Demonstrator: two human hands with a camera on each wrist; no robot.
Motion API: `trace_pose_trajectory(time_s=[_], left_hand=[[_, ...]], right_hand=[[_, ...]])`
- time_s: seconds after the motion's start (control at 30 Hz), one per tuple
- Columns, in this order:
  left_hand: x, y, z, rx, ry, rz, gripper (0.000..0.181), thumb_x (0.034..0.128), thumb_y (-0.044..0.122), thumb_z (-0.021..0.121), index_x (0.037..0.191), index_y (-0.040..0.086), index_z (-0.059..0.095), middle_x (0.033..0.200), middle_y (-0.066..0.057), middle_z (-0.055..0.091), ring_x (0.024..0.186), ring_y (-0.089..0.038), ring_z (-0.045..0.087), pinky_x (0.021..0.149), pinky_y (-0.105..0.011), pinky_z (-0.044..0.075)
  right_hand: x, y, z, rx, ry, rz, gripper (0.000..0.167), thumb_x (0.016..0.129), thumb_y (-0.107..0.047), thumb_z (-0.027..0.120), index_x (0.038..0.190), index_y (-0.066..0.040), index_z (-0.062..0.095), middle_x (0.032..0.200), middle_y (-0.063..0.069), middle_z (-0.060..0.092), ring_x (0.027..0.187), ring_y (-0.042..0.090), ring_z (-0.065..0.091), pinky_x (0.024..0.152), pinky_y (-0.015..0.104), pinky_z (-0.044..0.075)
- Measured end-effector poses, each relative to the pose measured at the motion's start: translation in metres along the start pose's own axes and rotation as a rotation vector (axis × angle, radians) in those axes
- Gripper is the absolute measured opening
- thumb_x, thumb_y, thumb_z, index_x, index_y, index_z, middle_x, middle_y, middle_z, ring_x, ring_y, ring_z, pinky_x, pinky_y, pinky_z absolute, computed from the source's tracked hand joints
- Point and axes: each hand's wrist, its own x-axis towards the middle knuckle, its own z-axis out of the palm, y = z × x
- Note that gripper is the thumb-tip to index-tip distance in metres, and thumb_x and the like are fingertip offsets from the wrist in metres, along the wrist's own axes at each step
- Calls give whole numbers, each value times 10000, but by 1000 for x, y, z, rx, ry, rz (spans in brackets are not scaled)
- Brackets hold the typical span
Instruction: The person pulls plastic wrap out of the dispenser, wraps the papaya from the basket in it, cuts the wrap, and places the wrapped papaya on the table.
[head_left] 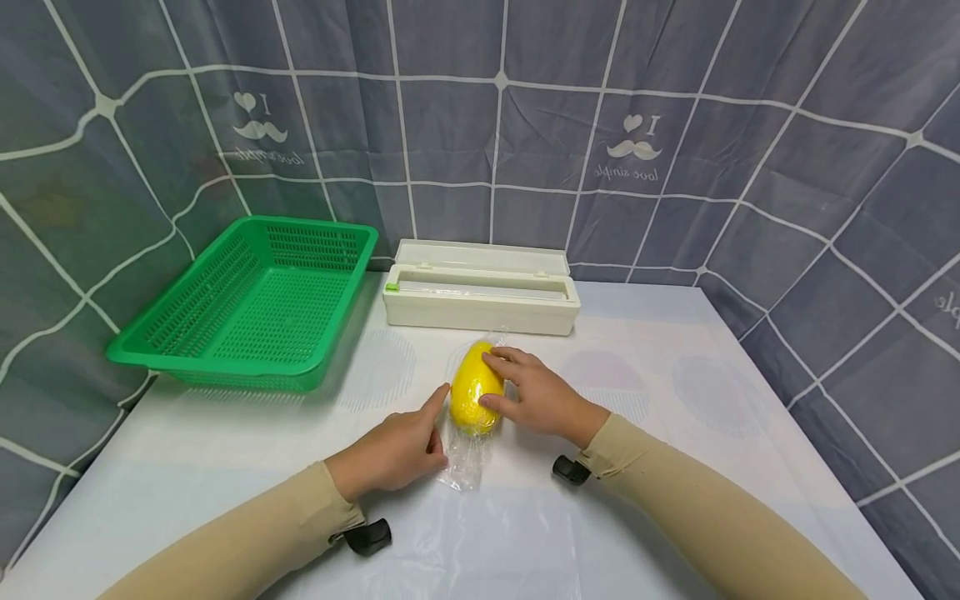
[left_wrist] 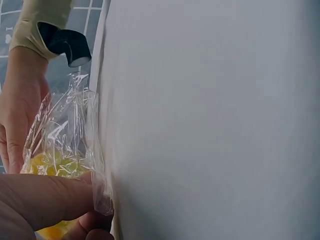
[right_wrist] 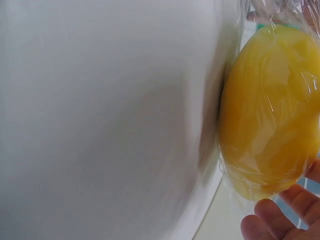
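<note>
A smooth yellow oval fruit [head_left: 475,387], wrapped in clear cling film, lies on the white tabletop between both hands. My right hand [head_left: 543,396] holds its right side, the thumb and fingers spread apart on the film. From the left, my left hand [head_left: 397,446] brings its outstretched index finger against the fruit, with the thumb apart and lower, beside a loose film tail [head_left: 461,467]. The left wrist view shows crinkled film [left_wrist: 75,120] close to the left thumb [left_wrist: 50,197]; whether it is pinched is unclear. In the right wrist view the wrapped fruit [right_wrist: 270,115] appears large beside right-hand fingertips [right_wrist: 272,215].
Behind the fruit stands a white cling film dispenser box [head_left: 480,310] with its lid raised and a roll inside. A green plastic basket [head_left: 330,333] sits at the back left. Grey grid-patterned curtains [head_left: 450,125] surround the table [head_left: 675,467].
</note>
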Motion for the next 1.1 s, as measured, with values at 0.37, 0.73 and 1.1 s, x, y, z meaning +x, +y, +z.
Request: trace_pose_trajectory(time_s=[0.37, 0.73, 1.1], left_hand=[[-14, 4, -4, -53, 3, 72, 799, 936, 139, 759, 1584, 140, 291, 743, 159, 587, 623, -10, 515, 654, -232, 469], [-14, -2, -6, 73, -31, 328, 205, 960, 91, 737, 1138, 192, 740, 818, 134, 648, 704, 13, 502, 728, -225, 486], [-16, -1, -6, 194, -47, 374, 288, 826, 94, 862, 1083, 180, 764, 889, 145, 669, 790, 31, 532, 893, -311, 471]], right_hand=[[-1, 1, -1, -6, 8, -2, 708, 1004, -397, 712, 1568, -38, 479, 1649, 161, 431, 1523, 394, 411, 1233, 550, 378], [1, 1, 1, -21, -4, -3, 726, 1014, -414, 695, 1593, -55, 444, 1668, 153, 404, 1539, 394, 386, 1246, 544, 359], [2, -2, 0, 19, 11, -10, 760, 1014, -408, 698, 1623, -76, 386, 1653, 137, 431, 1534, 382, 397, 1253, 545, 348]])
